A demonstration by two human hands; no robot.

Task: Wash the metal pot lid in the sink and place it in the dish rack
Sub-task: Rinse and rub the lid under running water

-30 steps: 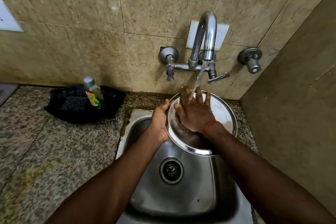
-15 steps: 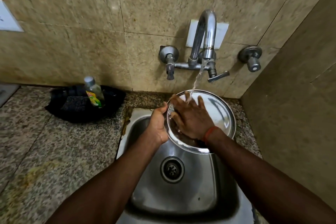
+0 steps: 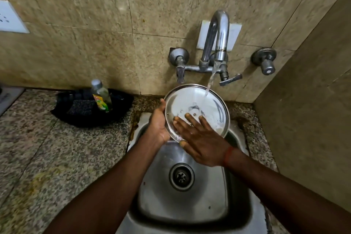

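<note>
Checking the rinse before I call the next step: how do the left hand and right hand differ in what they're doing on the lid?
The left hand grips the lid by its left rim, fingers curled behind it; the right hand lies flat, fingers spread across the lid's lower face. The right wrist wears an orange band; the left wrist is bare. Both touch the lid over the sink, below the water stream.

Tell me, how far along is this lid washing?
Roughly midway, by the look of it. Done: the lid is over the sink with the tap running onto it. In hand: the left hand has a grip on the rim while the right hand lies flat on its wet face, seemingly rubbing. Left: finishing the rinse and racking it; no dish rack is in view.
</note>
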